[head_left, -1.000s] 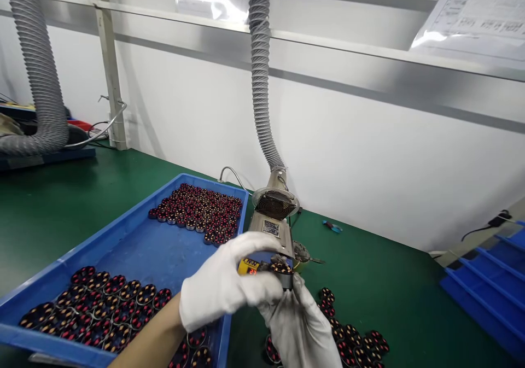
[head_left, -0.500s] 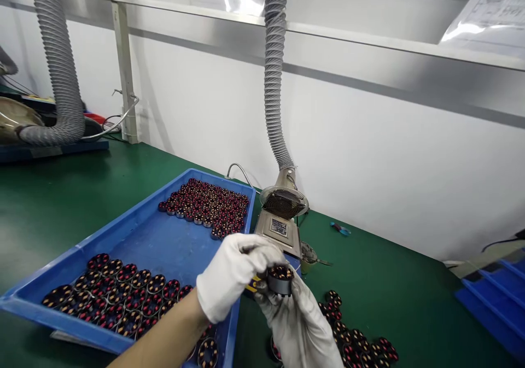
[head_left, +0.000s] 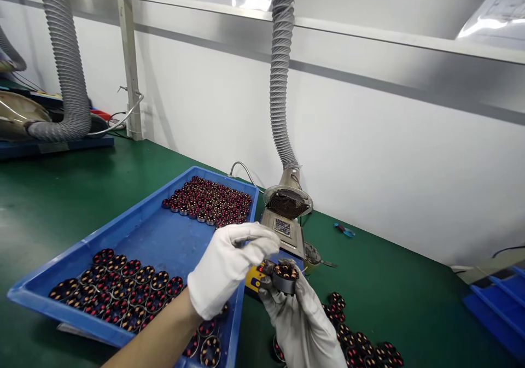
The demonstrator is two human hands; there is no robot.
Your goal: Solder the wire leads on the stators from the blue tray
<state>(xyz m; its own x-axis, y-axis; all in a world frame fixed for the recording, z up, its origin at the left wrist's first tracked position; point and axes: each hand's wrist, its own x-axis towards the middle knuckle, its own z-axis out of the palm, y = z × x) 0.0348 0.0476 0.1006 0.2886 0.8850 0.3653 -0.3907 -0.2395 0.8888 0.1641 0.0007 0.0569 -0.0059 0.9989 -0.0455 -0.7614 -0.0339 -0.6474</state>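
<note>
My right hand [head_left: 301, 316], in a greyed white glove, grips a motor stator [head_left: 284, 285], a dark ring with copper-coloured windings facing up. Just above and to the left of it is my left hand [head_left: 232, 267] in a cleaner white glove. Its thumb and fingertips are pinched together, apart from the ring; whatever may be between them is too small to make out. Behind both hands stands a solder pot [head_left: 283, 228] with a metal top and a dark square opening. Part of its blue and yellow housing is hidden by my hands.
A blue tray [head_left: 147, 231] on the left holds many similar rings in two groups. More loose rings [head_left: 361, 340] lie on the green table at right. A grey exhaust hose [head_left: 282, 83] hangs over the pot. Small cutters [head_left: 343, 229] and blue bins [head_left: 498, 302] are further right.
My left hand has drawn up and left, away from the ring. My right hand still holds the ring, slightly tilted, with its windings more exposed. The view has shifted slightly.
</note>
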